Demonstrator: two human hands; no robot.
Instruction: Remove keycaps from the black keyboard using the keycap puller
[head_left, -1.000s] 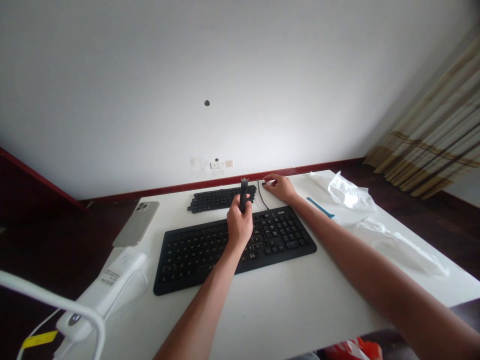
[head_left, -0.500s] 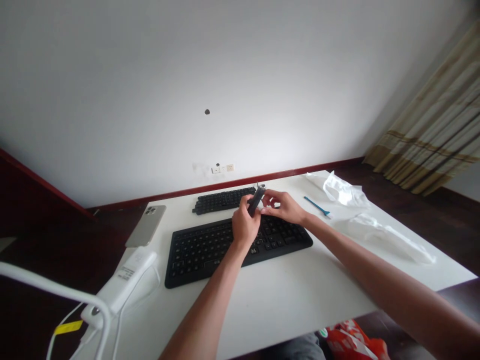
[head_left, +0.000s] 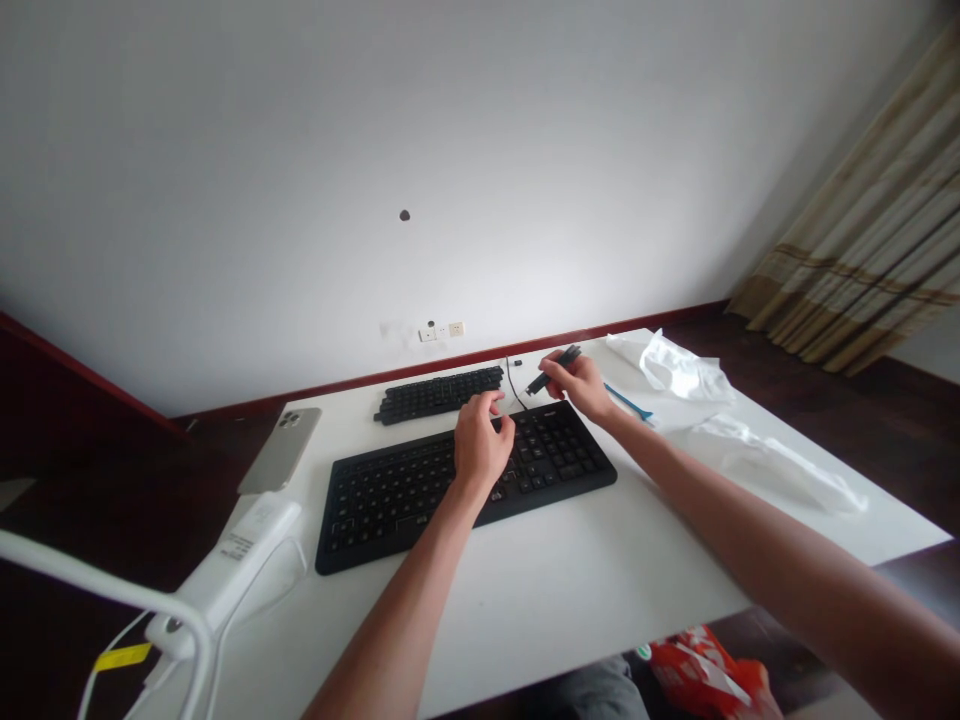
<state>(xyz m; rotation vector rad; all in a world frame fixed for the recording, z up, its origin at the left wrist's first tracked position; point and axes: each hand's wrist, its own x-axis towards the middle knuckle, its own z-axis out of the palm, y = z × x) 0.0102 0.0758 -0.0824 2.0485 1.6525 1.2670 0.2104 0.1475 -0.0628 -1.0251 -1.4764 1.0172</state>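
Note:
A full-size black keyboard (head_left: 397, 500) lies on the white table with its cable running off the back. My left hand (head_left: 482, 445) hovers over its middle, fingers curled but apart, with nothing visible in them. Beyond the keyboard's right back edge, my right hand (head_left: 576, 382) grips a short dark stick-like tool (head_left: 541, 382), held tilted; its exact kind is not clear. Behind the keyboard sits a narrower black block of keys (head_left: 427, 395) with uneven edges. A blue tool (head_left: 630, 402) lies flat just right of my right hand, partly hidden by it.
A phone (head_left: 281, 450) and a white power strip (head_left: 232, 555) with cords lie at the table's left edge. Crumpled clear plastic bags (head_left: 679, 365) lie on the right. A thin white tube (head_left: 90, 575) crosses the lower left.
The dark tool has passed from my left hand to my right, which has moved away to the right and back. My left hand has loosened and stayed over the keyboard.

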